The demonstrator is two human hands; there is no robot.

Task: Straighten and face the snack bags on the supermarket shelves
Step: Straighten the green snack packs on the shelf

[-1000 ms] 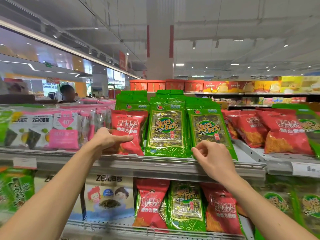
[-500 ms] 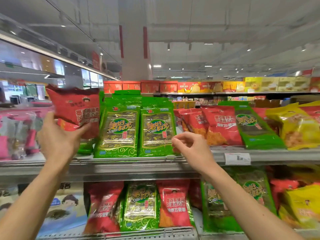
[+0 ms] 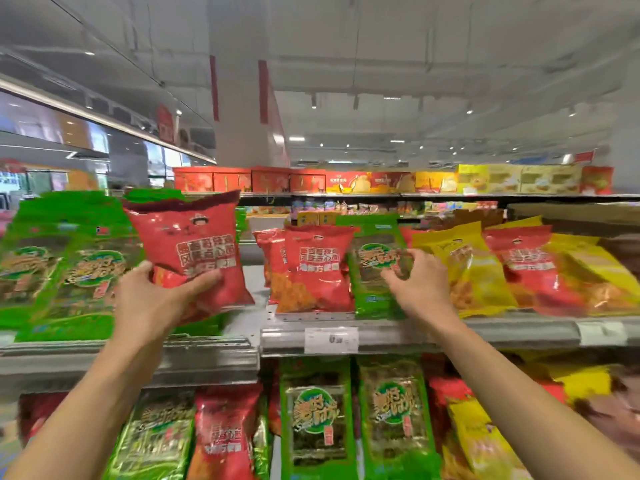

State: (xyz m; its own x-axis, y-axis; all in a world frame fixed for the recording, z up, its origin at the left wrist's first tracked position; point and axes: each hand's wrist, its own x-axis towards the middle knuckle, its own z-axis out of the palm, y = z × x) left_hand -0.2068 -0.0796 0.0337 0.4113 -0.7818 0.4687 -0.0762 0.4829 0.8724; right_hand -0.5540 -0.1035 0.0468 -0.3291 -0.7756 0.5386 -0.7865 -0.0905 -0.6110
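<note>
Overhead, white ceiling (image 3: 415, 46), metal shelf (image 3: 450, 332), snack bags (image 3: 317, 268)

Open shelf gap (image 3: 254, 289) lies just right of the left hand's fingers (image 3: 204, 281), between the held red bag (image 3: 194, 251) and the standing red bags (image 3: 311, 271). Green bags (image 3: 69, 271) crowd the space left of those fingers. The right hand's fingers (image 3: 398, 278) meet a green bag (image 3: 372, 296); yellow bags (image 3: 474, 271) block passage rightward. The shelf rail (image 3: 415, 332) bars entry below both hands.
</note>
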